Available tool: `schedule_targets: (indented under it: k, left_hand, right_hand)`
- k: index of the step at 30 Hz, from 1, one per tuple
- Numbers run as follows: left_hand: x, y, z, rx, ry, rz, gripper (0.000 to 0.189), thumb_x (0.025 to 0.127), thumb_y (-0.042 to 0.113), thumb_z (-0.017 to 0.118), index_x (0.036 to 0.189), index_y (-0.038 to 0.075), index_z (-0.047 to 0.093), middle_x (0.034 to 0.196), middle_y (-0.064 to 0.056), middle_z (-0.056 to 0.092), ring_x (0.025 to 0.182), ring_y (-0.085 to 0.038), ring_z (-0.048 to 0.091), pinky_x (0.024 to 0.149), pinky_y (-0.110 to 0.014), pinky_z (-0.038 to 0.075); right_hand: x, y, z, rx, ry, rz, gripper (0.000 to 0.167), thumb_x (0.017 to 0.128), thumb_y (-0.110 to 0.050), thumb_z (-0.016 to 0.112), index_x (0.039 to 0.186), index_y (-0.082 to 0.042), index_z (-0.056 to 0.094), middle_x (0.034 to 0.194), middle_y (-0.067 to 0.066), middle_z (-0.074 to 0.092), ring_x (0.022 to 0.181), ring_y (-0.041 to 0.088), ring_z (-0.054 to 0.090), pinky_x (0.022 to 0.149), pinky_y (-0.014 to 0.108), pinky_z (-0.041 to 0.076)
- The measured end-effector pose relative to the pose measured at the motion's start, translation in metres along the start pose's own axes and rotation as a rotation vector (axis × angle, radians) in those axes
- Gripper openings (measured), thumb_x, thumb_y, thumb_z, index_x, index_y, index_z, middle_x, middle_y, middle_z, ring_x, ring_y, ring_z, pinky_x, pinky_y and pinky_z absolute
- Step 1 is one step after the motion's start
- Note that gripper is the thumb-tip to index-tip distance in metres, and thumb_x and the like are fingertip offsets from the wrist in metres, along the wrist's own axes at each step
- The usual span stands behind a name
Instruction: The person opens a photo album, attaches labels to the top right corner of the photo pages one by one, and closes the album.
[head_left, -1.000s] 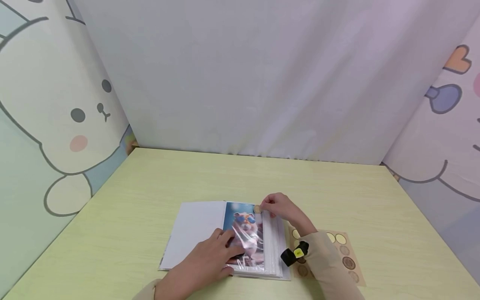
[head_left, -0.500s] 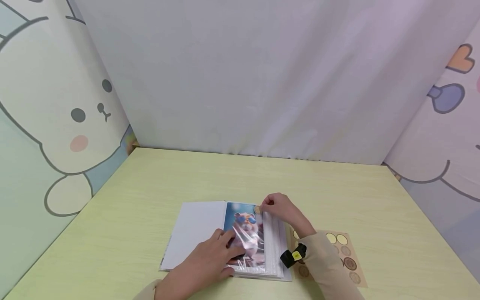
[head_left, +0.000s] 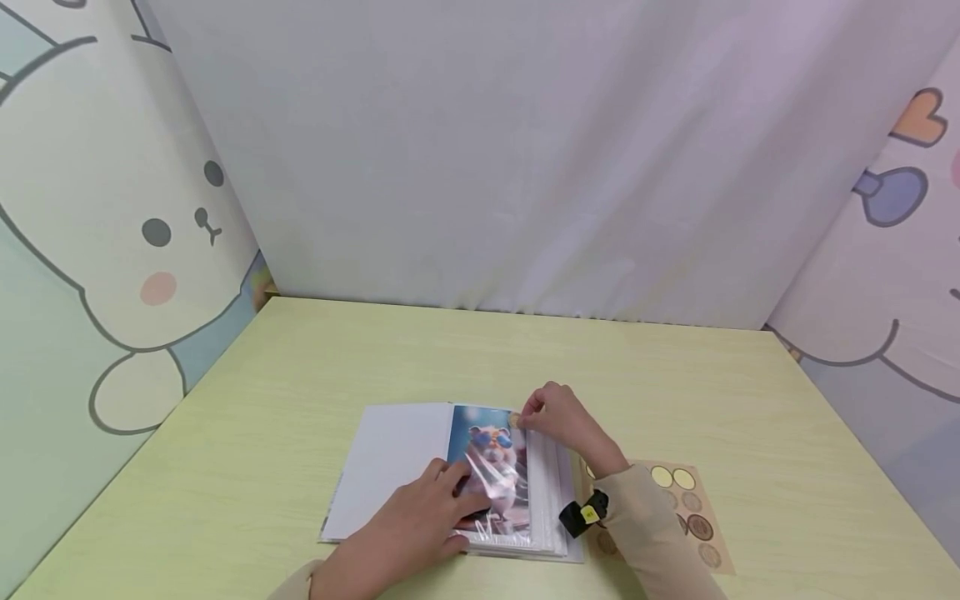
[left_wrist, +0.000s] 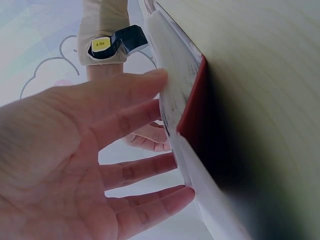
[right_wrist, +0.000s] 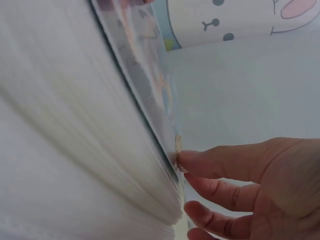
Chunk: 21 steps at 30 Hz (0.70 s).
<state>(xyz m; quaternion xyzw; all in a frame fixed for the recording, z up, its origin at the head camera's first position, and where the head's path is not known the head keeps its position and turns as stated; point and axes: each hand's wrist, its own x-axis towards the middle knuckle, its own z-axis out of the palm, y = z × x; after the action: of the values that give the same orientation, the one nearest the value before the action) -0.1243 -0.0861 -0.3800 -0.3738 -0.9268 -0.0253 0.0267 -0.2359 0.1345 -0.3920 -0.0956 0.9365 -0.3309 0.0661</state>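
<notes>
An open photo album [head_left: 401, 454] lies on the table, its left side blank white. On its right side, a clear sleeve holds a picture of a pink animal in sunglasses [head_left: 504, 483]. My left hand [head_left: 412, 521] rests with spread fingers on the lower left of that picture. At the picture's top right corner sits a round tan sticker [right_wrist: 178, 144]. My right hand [head_left: 558, 418] pinches it at the edge, the thumb against its face. The left wrist view shows the album's red edge [left_wrist: 192, 97] beside my left fingers.
A tan sheet of round stickers [head_left: 708, 521], some gold and some brown, lies right of the album, partly under my right sleeve. A pale curtain [head_left: 480, 167] hangs behind the table [head_left: 360, 350]. Cartoon-printed panels [head_left: 67, 275] flank both sides.
The right hand has shifted slightly left, its fingers now covering more of the sticker at the picture's corner. My left hand stays in place on the page.
</notes>
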Motion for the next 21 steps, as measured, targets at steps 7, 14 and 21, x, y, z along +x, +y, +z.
schedule_targets:
  k: [7,14,21]
  left_hand:
    - [0.0,0.0003,0.0003,0.012,0.013,0.007,0.034,0.078,0.037,0.072,0.11,0.031,0.062,0.115,-0.004,0.051,0.096,-0.021,0.047,0.058,-0.023,0.05]
    - [-0.0004,0.0008,0.0009,0.017,0.022,0.012,0.034,0.078,0.036,0.072,0.109,0.031,0.063,0.114,-0.004,0.05,0.094,-0.021,0.047,0.056,-0.023,0.049]
    - [-0.0008,0.0011,0.0009,0.019,0.032,0.011,0.034,0.077,0.036,0.072,0.109,0.03,0.063,0.113,-0.003,0.05,0.094,-0.021,0.047,0.055,-0.023,0.049]
  right_hand:
    - [-0.0032,-0.0032,0.0023,-0.069,0.026,0.015,0.015,0.079,-0.02,0.072,0.072,-0.01,0.064,0.086,0.006,0.055,0.08,0.02,0.048,0.058,0.028,0.04]
    - [-0.0066,-0.0057,0.0039,-0.144,0.018,0.037,0.018,0.082,-0.026,0.07,0.075,-0.013,0.059,0.087,0.006,0.05,0.084,0.023,0.043,0.061,0.032,0.037]
    - [-0.0074,-0.005,0.0047,-0.179,0.006,-0.031,0.018,0.084,-0.025,0.068,0.087,-0.016,0.052,0.093,0.007,0.048,0.086,0.025,0.039,0.067,0.036,0.034]
